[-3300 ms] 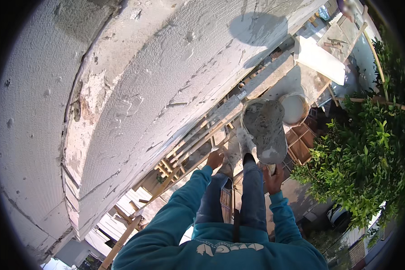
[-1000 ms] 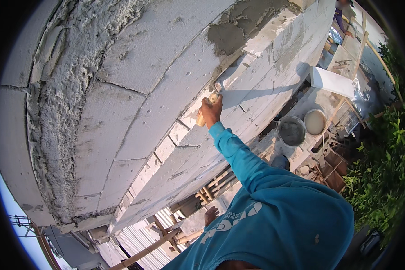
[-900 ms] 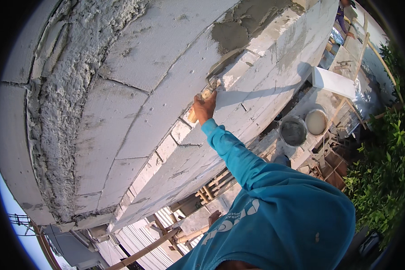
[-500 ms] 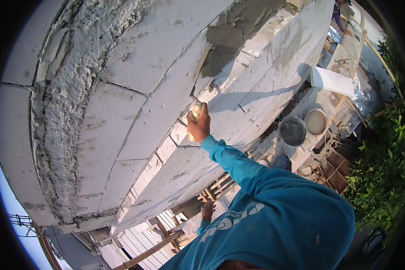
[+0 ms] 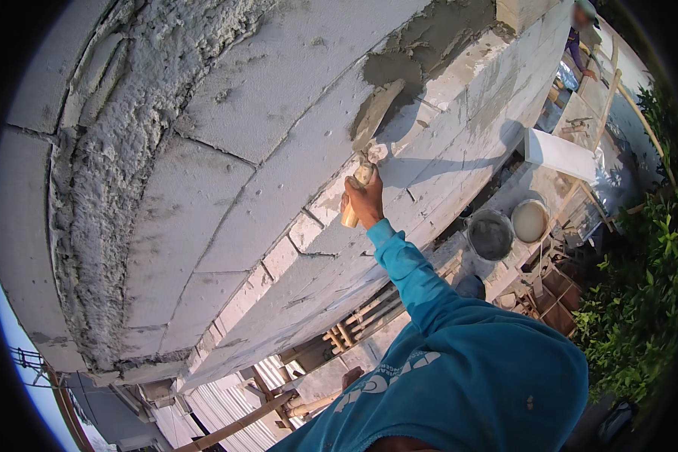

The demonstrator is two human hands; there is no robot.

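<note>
the masonry trowel [image 5: 374, 119] is at the middle of the scene, blade pointing away just near side of a wet-looking mortar patch [image 5: 442, 39] on the block wall [image 5: 226, 200]. its blade stands tilted, throwing a shadow to its right; whether an edge touches the blocks i cannot tell. the right hand [image 5: 365, 200] has its fingers clamped around the wooden handle. if the wrist rolls too far, the blade could dig into the soft mortar and gouge it, or shed whatever clings to it over the ledge [image 5: 280, 258]. the arm is stretched well out, so overreaching might upset the person's balance. the left hand [image 5: 351, 377] is partly hidden by the teal sweatshirt [image 5: 459, 369]; i cannot tell how its fingers lie. to the right, the mortar bucket [image 5: 492, 214] stands near a lower leg [image 5: 471, 286], where a misstep could knock it.
</note>
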